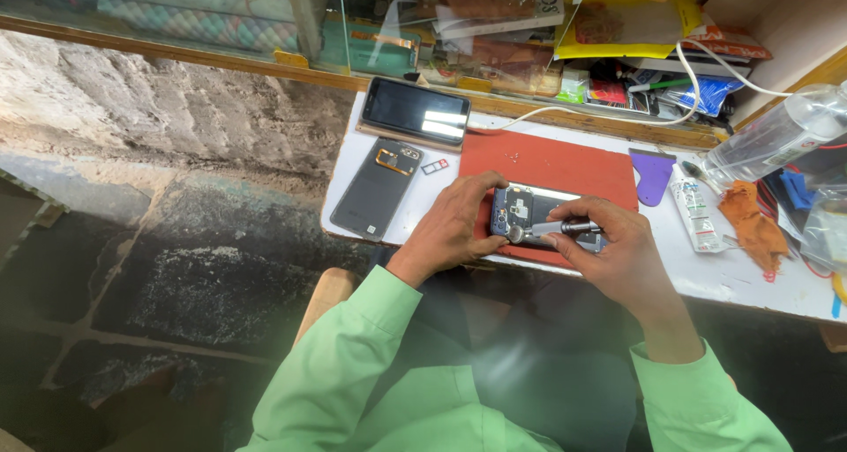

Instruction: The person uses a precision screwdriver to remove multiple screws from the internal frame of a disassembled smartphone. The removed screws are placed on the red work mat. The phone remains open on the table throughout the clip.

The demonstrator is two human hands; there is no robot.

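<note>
An opened phone (pixel 529 207) lies on a red mat (pixel 565 165) with its inner parts showing. My left hand (pixel 454 227) grips the phone's left end and holds it steady. My right hand (pixel 609 249) holds a small metal screwdriver (pixel 556 229) whose tip rests on the phone's lower left part. Left of the mat lies the grey back cover (pixel 375 192), and a small SIM tray (pixel 434 165) sits beside it.
A second dark phone (pixel 416 111) lies face up at the table's far left. A purple plastic scraper (pixel 653 174), a glue tube (pixel 693 212), an orange cloth (pixel 750 227) and a clear bottle (pixel 776 134) sit to the right. A cluttered shelf (pixel 618 55) is behind.
</note>
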